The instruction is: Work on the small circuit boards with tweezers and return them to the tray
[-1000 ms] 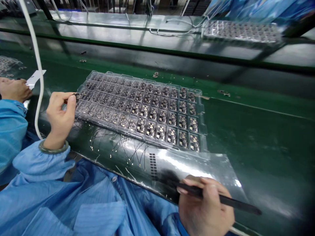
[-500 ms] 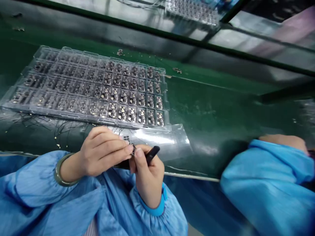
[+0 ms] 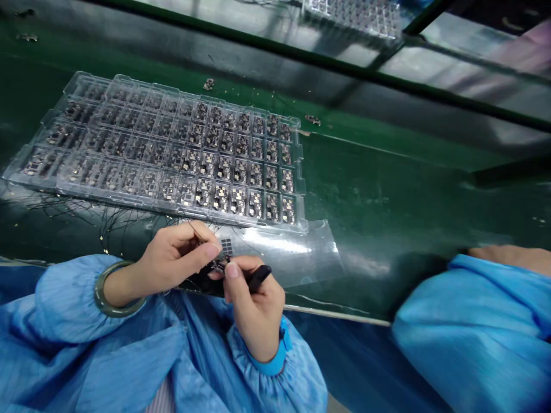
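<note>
A small circuit board (image 3: 218,264) sits between the fingertips of both hands, partly covered by them. My left hand (image 3: 178,255), with a green bangle at the wrist, is closed in a pinch above the board, and a thin dark wire shows at its fingers. My right hand (image 3: 256,304) grips a black pen-like tool (image 3: 260,277), whose rounded end sticks out between thumb and fingers. Its thumb and fingertip also touch the board's right edge. Just behind the hands lies a clear plastic sheet (image 3: 297,252) with a patch of small dark pads (image 3: 226,247).
Overlapping clear trays (image 3: 181,215) of circuit boards cover the left of the green bench (image 3: 365,201). Loose thin wires (image 3: 114,221) with gold ends lie before them. Stray boards (image 3: 209,84) lie behind. A co-worker's blue sleeve (image 3: 477,321) is at right; a green bar (image 3: 327,63) crosses above.
My left hand's fingers have curled back from a flat position over the board into a pinch, uncovering more of the board. The right hand keeps its grip. The view has shifted slightly.
</note>
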Motion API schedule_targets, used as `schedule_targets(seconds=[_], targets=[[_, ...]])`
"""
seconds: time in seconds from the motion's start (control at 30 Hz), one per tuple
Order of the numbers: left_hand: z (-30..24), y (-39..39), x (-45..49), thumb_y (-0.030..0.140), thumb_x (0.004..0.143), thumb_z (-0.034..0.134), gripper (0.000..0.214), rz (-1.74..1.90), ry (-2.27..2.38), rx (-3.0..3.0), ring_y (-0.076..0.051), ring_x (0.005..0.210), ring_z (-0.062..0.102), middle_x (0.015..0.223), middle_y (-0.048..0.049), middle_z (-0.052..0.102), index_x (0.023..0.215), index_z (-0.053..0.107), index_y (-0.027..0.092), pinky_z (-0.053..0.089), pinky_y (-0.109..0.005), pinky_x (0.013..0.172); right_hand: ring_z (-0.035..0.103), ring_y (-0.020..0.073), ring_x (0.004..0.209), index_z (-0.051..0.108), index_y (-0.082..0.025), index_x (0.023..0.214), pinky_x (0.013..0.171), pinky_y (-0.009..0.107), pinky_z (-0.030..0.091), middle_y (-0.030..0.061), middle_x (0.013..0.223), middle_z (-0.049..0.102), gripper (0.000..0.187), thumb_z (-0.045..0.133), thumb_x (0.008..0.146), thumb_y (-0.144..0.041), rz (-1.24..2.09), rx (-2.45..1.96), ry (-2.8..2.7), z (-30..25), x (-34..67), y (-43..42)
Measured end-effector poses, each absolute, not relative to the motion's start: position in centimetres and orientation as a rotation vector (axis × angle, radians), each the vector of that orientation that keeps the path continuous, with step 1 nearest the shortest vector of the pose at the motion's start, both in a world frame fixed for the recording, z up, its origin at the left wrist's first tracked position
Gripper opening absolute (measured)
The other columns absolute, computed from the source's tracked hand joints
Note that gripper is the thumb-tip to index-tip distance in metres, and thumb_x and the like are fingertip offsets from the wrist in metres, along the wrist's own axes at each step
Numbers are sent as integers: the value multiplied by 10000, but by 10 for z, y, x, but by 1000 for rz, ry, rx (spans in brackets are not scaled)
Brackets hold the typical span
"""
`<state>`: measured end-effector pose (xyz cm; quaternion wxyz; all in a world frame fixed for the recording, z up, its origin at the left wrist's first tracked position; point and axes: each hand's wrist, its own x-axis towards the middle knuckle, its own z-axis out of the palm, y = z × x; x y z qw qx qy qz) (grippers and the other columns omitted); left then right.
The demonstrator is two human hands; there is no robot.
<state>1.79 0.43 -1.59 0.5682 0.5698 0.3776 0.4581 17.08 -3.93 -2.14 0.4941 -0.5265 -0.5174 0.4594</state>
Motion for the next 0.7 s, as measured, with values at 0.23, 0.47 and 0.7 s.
schedule_targets(seconds=[0.23, 0.47, 0.7], targets=[[-16, 3, 15, 355, 911, 584, 252, 1050, 921, 1204, -62, 406, 541, 605, 9, 577, 809, 649, 135, 462, -126, 345, 589, 120, 543, 652, -205, 761, 537, 249, 481, 1, 654, 687, 173, 589, 889, -303, 1078, -1297, -1285, -25, 170, -37], [-16, 3, 16, 258, 906, 596, 148, 1201, 933, 1325, -57, 396, 532, 591, 25, 570, 819, 640, 146, 438, -123, 345, 586, 121, 544, 625, -207, 775, 530, 246, 468, -9, 632, 680, 145, 598, 892, -290, 1029, -1317, -1175, -32, 170, -42], [-17, 4, 18, 131, 878, 604, 49, 1295, 905, 1412, -44, 451, 557, 713, 5, 608, 859, 647, 145, 457, -120, 390, 593, 125, 540, 628, -206, 777, 517, 248, 457, -5, 644, 684, 155, 590, 899, -295, 996, -1346, -1160, -35, 170, -43]])
